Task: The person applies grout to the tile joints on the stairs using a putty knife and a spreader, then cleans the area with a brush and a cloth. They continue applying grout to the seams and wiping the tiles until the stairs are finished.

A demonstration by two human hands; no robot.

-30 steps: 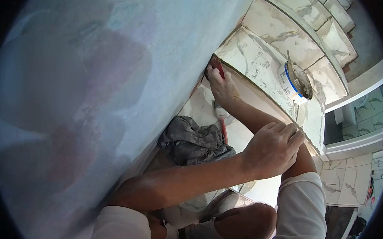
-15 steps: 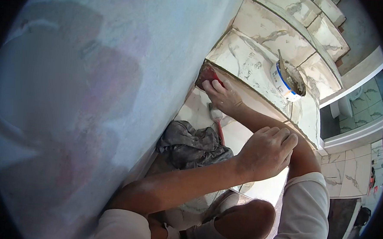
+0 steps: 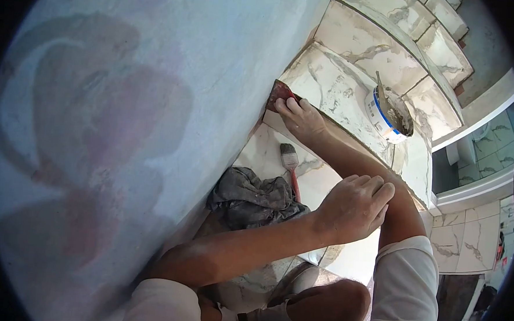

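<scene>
My right hand point(image 3: 303, 123) grips a flat red scraper point(image 3: 281, 95), smeared with a greyish coat. Its blade lies against the tiled step's riser, in the corner beside the wall. My left hand point(image 3: 354, 209) is curled closed above my right forearm; whether anything is inside its fingers is hidden. Just below my right hand, a paintbrush point(image 3: 290, 160) with a red handle and dark bristles lies on the lower tile. Its handle end reaches a crumpled dark grey cloth point(image 3: 254, 196) near the wall.
A white bucket point(image 3: 381, 117) with a blue rim holds grey paste and a stick-like tool on the step. More marble-patterned steps point(image 3: 364, 47) rise beyond it. A bluish wall point(image 3: 216, 59) runs close along my left. A doorway with a white frame point(image 3: 470, 192) stands right.
My right hand and the scraper have shifted slightly up along the riser corner. The brush's bristles show more plainly now. My left hand stays curled in nearly the same place.
</scene>
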